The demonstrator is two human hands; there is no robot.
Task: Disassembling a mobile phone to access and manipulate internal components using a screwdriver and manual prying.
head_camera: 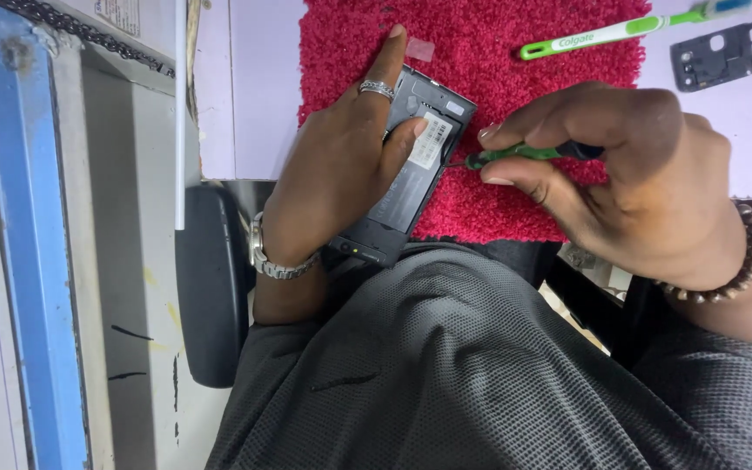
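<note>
My left hand (341,157) grips a dark grey mobile phone (424,148) with its back cover off, thumb pressed on the white label of its battery. The phone lies tilted over the near edge of a red fuzzy mat (515,104). My right hand (628,174) pinches a small green-handled screwdriver (524,154), whose tip touches the phone's right side. A ring sits on my left hand and a metal watch on that wrist; a bead bracelet circles my right wrist.
A green and white toothbrush (611,33) lies at the mat's far edge. A black phone frame part (720,55) rests on the pale purple table (254,87) at the right. A blue-framed wall (32,261) stands left. My grey-clothed lap (480,374) fills the foreground.
</note>
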